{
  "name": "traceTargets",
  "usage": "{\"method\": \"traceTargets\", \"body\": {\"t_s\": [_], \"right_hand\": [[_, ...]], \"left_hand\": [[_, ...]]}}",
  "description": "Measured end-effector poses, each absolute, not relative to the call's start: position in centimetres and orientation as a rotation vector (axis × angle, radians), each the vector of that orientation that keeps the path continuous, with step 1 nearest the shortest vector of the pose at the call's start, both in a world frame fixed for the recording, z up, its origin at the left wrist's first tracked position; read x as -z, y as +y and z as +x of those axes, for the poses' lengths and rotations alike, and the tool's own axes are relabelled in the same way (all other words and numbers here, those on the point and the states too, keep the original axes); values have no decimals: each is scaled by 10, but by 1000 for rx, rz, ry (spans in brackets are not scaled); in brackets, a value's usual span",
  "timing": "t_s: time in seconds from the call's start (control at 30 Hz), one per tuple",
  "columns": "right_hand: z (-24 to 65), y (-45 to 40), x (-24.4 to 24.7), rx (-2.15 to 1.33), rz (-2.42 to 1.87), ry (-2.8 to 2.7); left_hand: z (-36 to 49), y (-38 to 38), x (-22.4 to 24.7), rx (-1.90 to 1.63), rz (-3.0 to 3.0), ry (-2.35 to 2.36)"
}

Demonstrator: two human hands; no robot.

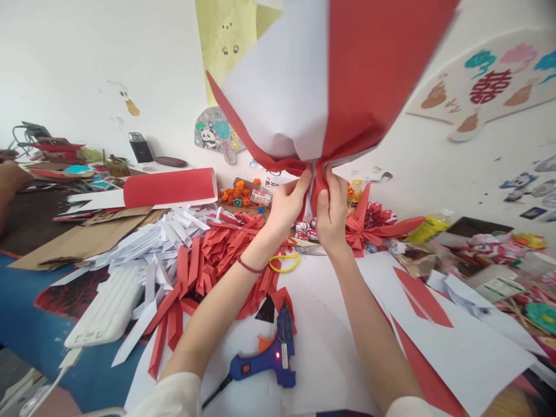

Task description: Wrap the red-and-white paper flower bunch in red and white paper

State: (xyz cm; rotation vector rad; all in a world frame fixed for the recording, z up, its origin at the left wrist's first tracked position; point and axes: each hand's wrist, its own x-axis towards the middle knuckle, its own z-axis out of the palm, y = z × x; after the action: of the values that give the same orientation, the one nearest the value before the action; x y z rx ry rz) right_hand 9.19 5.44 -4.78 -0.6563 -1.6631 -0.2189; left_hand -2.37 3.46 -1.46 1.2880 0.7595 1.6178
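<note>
A large sheet of red and white paper point(360, 75) rises above the table, gathered into a narrow bunch at its lower end. My left hand point(289, 202) pinches the left side of this bunch. On its right side my right hand point(332, 214) grips the folded red part, fingers closed. The two hands are close together, the gathered paper between them. Below them a blue glue gun point(269, 359) with a red light on it lies on white paper. A yellow ring point(284, 263) rests beside my left wrist.
Folded red strips point(221, 249) and white strips point(174, 237) are piled at the left, near a white power strip point(108, 307). Red and white sheets point(456, 336) lie at the right. Scissors point(310, 250), orange flowers point(241, 194) and a red roll point(169, 187) sit farther back.
</note>
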Motion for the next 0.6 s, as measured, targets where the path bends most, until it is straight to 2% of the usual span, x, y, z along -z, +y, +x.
{"method": "traceTargets", "body": {"t_s": [0.27, 0.6], "right_hand": [[81, 57, 53, -45, -592, -1549], [101, 68, 41, -655, -556, -1416]], "left_hand": [[-25, 46, 22, -1630, 1204, 543], [-23, 54, 30, -1598, 1340, 480]]}}
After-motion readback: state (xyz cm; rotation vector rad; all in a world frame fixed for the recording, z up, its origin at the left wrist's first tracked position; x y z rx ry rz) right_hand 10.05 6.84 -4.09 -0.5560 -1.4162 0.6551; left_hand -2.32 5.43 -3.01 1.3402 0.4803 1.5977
